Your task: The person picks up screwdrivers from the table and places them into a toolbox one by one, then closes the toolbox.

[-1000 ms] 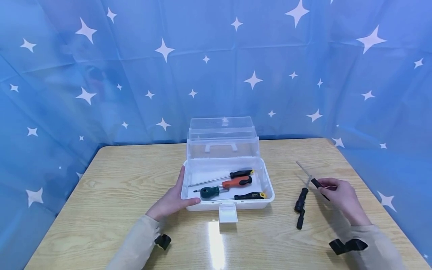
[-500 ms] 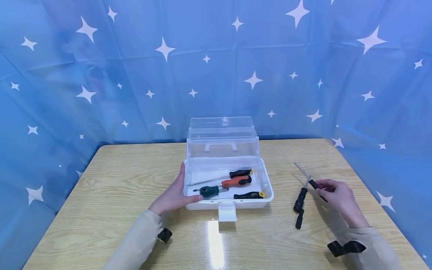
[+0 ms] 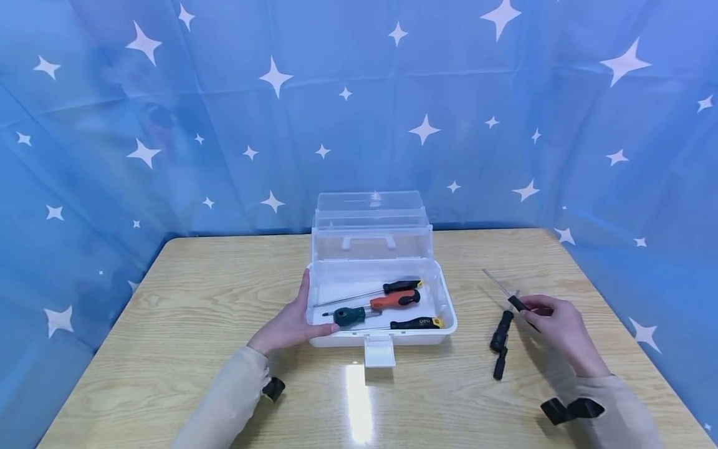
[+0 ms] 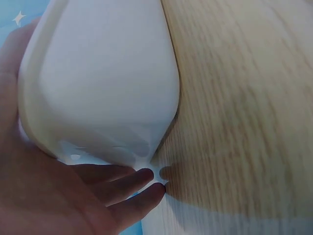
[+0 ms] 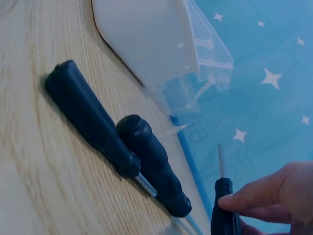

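Fingers of the right hand (image 3: pixel 564 325) pinch a slim black-handled metal screwdriver (image 3: pixel 516 303) right of the white plastic toolbox (image 3: pixel 415 339); the left hand (image 3: pixel 286 326), fingers apart, touches the toolbox.

Head view first: bright, fairly even, mostly crisp. We flag a hard white glare streak (image 3: pixel 359 405) on the tabletop (image 3: pixel 151 349), front and centre. Soft shadows sit under the left hand (image 3: pixel 288 327) and right hand (image 3: pixel 563 324), so we read light from above. Left wrist: dimmer, soft; palm shaded, box (image 4: pixel 107 73) wall pale and low on detail, tabletop paler along the bottom. Right wrist: dull, bluish, soft; we see the held screwdriver (image 5: pixel 223 188) handle go near-black, blade faint against the curtain (image 5: pixel 234 58).
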Available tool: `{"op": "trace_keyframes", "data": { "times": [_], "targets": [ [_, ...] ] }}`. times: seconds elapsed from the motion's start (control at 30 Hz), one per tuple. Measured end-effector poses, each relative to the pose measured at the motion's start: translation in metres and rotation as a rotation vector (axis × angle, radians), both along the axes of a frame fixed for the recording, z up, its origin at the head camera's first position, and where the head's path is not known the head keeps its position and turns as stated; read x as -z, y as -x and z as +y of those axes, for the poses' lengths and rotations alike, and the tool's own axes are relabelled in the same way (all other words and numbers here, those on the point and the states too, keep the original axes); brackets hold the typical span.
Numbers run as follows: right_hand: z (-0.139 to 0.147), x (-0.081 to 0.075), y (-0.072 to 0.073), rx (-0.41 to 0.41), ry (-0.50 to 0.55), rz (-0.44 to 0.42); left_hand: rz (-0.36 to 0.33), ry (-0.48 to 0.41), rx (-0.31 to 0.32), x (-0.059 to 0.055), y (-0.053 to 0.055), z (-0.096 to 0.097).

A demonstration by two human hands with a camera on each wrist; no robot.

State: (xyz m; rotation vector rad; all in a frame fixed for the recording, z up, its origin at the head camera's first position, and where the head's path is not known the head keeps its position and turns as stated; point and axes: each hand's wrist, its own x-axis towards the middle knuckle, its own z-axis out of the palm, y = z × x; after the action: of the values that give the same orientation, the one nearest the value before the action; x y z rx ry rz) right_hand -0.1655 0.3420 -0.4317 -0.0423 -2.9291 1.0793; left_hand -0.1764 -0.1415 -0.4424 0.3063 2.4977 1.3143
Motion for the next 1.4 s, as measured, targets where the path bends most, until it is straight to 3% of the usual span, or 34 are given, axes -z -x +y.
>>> {"op": "trace_keyframes", "data": {
  "times": [0.43, 0.73, 1.17, 1.4],
  "targets": [
    [-0.005, -0.001, 0.003, -0.015, 0.011, 0.01, 0.014, 0.02, 0.028, -0.002, 0.002, 0.0],
    [-0.012, -0.002, 0.005, -0.025, -0.011, 0.076, 0.008, 0.02, 0.026, -0.005, 0.001, 0.001],
    [-0.024, -0.015, 0.012, -0.059, 0.039, 0.043, 0.018, 0.025, 0.035, -0.004, 0.001, 0.0],
    [-0.03, -0.023, 0.014, -0.075, 0.042, 0.08, 0.026, 0.015, 0.04, -0.005, 0.001, -0.001]
  ]
}}
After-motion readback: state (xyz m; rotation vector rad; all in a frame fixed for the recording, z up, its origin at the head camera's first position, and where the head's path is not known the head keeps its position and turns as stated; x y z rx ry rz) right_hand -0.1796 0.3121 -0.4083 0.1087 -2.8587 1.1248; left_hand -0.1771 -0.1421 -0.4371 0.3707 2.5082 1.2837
